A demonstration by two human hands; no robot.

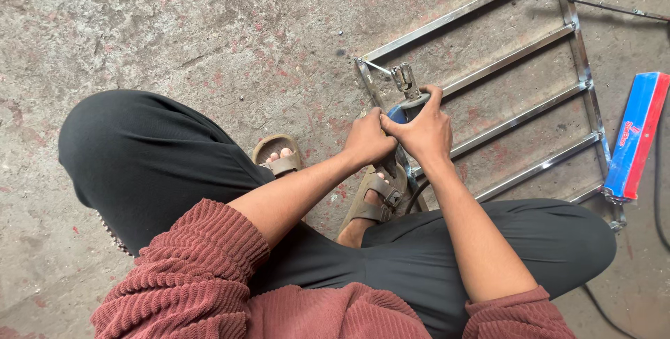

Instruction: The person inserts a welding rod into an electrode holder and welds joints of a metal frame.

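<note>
Both hands clenched on blue tool: left hand on its near end, right hand over the top. Tool sits on left rail of steel frame, flat on floor. Sandals just near.

Two hands: left hand, right hand. Two sandals. One metal frame with four cross bars. One blue and red box. One thin rod.
</note>
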